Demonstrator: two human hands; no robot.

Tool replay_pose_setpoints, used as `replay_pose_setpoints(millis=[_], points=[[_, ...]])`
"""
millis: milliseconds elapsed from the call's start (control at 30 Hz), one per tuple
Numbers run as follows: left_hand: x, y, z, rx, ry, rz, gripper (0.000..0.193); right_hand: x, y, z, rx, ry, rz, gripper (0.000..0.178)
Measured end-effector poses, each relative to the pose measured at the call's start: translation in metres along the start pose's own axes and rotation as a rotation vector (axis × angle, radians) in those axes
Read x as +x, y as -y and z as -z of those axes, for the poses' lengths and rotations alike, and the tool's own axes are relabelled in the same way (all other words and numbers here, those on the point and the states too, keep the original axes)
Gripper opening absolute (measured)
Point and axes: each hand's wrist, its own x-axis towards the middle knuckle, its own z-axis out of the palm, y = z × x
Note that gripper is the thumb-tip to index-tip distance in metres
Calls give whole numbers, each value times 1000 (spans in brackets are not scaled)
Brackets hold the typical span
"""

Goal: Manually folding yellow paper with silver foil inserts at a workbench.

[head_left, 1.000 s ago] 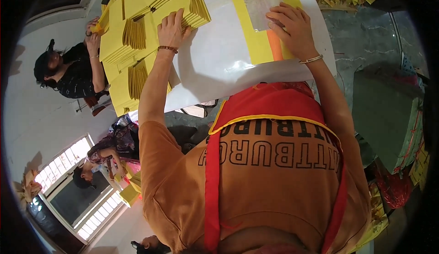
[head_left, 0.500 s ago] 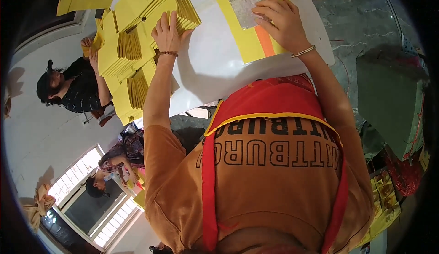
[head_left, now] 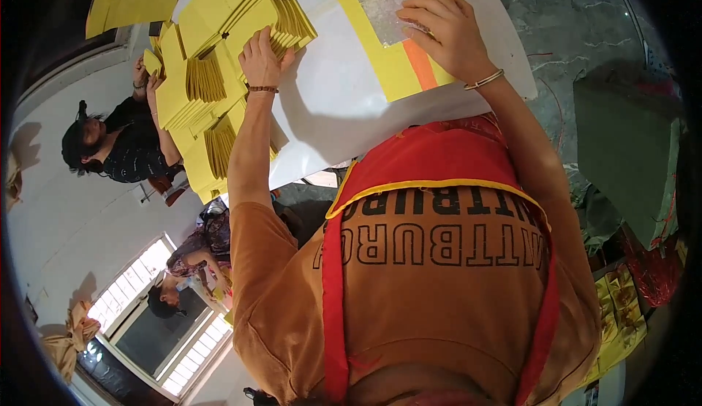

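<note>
My left hand [head_left: 261,61] is at the near edge of a stack of folded yellow papers [head_left: 252,26], its fingers bent over the paper and its thumb out to the right. Flat on the white table in front of me lies a yellow paper sheet [head_left: 398,77] with an orange stripe [head_left: 420,66] and a silvery square [head_left: 376,4]. My right hand [head_left: 450,35] rests over the right side of that square, fingers loosely extended and slightly apart. It appears to hold nothing. A bracelet circles each wrist.
More yellow paper stacks [head_left: 208,81] cover the left of the white table [head_left: 336,99]. Beyond them, a person in black [head_left: 131,143] handles yellow paper; another person [head_left: 197,260] works behind. At right stand a dark green block-like object [head_left: 625,157] and red stringy material [head_left: 654,267].
My left fingers have drawn together and bent more over the stack's edge. The right hand stays on the silvery square, nearly unmoved. The person in black has shifted their hands on the yellow paper.
</note>
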Motion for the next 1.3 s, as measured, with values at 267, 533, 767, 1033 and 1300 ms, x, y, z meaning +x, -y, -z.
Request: replay_pose_setpoints(millis=[267,533,767,1033,1300], points=[[2,-10,5,5,114,53,70,1,1,1,24,-1,-7,23],[5,-17,8,177,99,3,82,2,4,1,25,0,-11,23],[2,-3,6,57,87,35,84,0,4,0,30,-24,-12,23],[2,-7,-3,31,87,67,78,2,3,0,51,-47,-16,23],[-2,-33,-2,-32,-5,120,69,7,4,6,39,10,-34,21]])
